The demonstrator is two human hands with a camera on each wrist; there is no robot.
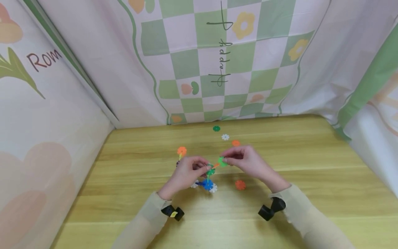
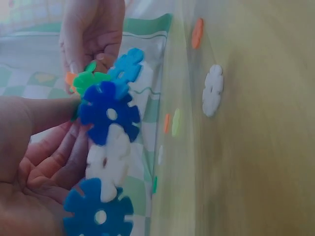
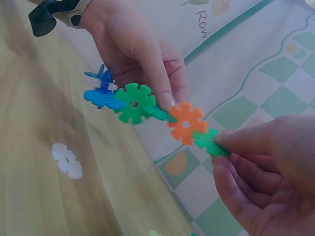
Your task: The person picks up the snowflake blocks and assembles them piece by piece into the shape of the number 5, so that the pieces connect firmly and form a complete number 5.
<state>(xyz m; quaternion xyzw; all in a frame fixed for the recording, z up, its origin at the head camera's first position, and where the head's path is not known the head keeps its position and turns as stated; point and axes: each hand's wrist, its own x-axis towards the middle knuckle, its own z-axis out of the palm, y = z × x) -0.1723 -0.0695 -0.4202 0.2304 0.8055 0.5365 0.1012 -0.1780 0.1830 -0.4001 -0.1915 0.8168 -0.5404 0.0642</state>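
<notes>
Both hands hold a chain of slotted plastic snowflake discs above the wooden table. My left hand (image 1: 188, 172) pinches it at a green disc (image 1: 211, 171). My right hand (image 1: 247, 162) pinches a light green disc (image 3: 206, 143) at the chain's end between thumb and fingers. That disc overlaps the edge of an orange disc (image 3: 193, 132). On the left hand's side, the chain carries a dark blue disc (image 2: 96, 114), a white disc (image 2: 120, 152) and a blue disc (image 2: 83, 216). An orange disc (image 1: 181, 150) shows beyond the left hand, which hides what lies behind it.
Loose discs lie on the wooden table (image 1: 311, 166): an orange one (image 1: 240, 186) near the right hand, another orange one (image 1: 236, 142) beyond it, a white one (image 1: 223, 137) and a green one (image 1: 216, 130) farther back. Printed curtains (image 1: 186, 34) enclose the table's back and sides.
</notes>
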